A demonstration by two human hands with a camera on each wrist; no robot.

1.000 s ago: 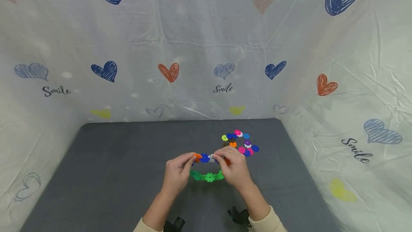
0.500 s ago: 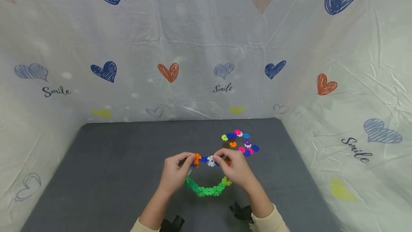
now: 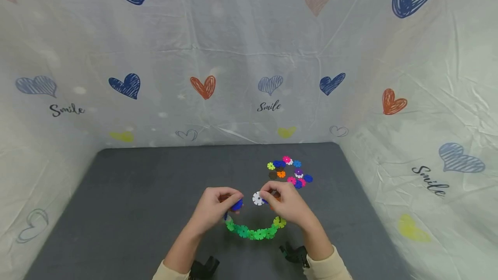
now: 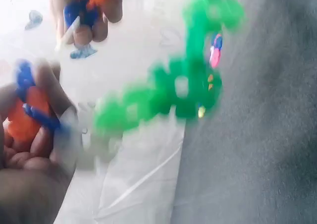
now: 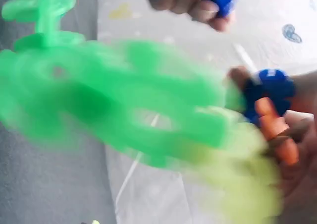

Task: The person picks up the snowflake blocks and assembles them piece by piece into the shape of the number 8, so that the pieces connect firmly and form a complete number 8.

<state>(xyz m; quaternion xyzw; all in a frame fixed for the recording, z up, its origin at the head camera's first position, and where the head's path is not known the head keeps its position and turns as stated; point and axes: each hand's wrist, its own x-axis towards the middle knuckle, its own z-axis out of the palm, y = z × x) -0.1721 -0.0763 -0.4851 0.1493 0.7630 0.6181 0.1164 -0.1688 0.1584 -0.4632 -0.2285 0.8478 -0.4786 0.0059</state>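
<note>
Left hand (image 3: 213, 207) pinching a blue notched disc (image 3: 237, 205), I hold one end of the notched-disc chain (image 3: 257, 234), sagging toward six o'clock; across a gap at three o'clock, a white notched disc (image 3: 256, 198) leads the end my right hand (image 3: 287, 202) pinches. Likely I'm joining both ends: next, align them and push.

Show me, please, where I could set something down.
The dark grey table is bare left of the left hand and right of the right forearm. Crowded: between the arms, by a mostly green flower-disc chain; beyond the right hand, by multicoloured flower-shaped discs.
</note>
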